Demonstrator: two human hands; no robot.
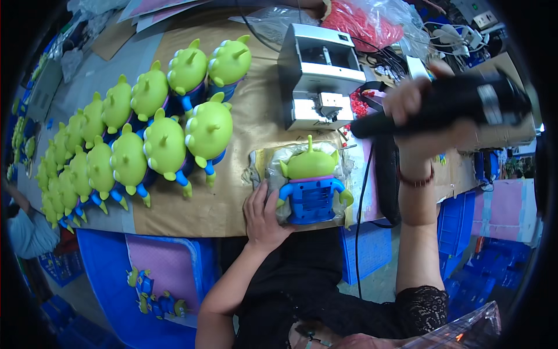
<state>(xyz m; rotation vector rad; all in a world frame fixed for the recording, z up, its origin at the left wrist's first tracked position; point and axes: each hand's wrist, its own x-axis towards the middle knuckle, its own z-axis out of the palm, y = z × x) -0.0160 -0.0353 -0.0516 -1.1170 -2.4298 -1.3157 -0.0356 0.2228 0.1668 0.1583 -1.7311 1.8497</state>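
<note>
A green-headed, blue-bodied toy figure [309, 186] lies on a plastic-covered pad [347, 166] at the table's front edge, slatted side of its body upward. Against its left arm rests my left hand [264, 215], fingers stretched out over the pad's edge; the thumb is partly hidden. My right hand [410, 107] is wrapped round a black corded hand tool [465, 104], raised to the right of the figure. The tool is smeared by motion, so its exact kind does not show. A dark cord [365, 198] hangs below it.
Rows of the same toy figures [163, 145] stand on the left of the table [238, 145]. Behind the pad is a grey-and-white machine [319, 75], beside red pieces in a bag [366, 23]. A blue bin [104, 273] with small figures stands below; another person [29, 227] is far left.
</note>
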